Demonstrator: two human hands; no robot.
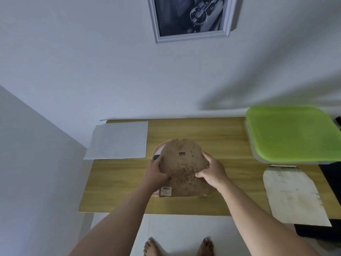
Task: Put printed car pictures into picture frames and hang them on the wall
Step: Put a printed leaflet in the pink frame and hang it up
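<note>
— Hands first: what are they on?
— Both on the backing board [182, 163]. The left hand [155, 172] grips its left edge, fingers curled round the rim. The right hand [212, 172] grips the right edge, thumb laid on top.
— And the frame?
— The pink frame [156, 150] lies face down under the board, near the middle of the table [230, 141]. Only its rim shows, at the far left and by the near left corner.
— Is the board seated in it?
— I cannot tell. It covers the frame, but whether it rests flat or is raised is unclear.
— Anything on the board?
— A small metal hanger [181, 154] near the far end, dark speckles, and a barcode label [166, 191] at the near left corner.
— What else is on the table?
— A white sheet [118, 140] at the far left, overhanging the edge. A box with a green lid [291, 132] at the far right. Nearer on the right, a worn pale card [293, 194].
— The wall?
— One picture [191, 15] hangs there in a pale frame, straight above the table, cut off at the top.
</note>
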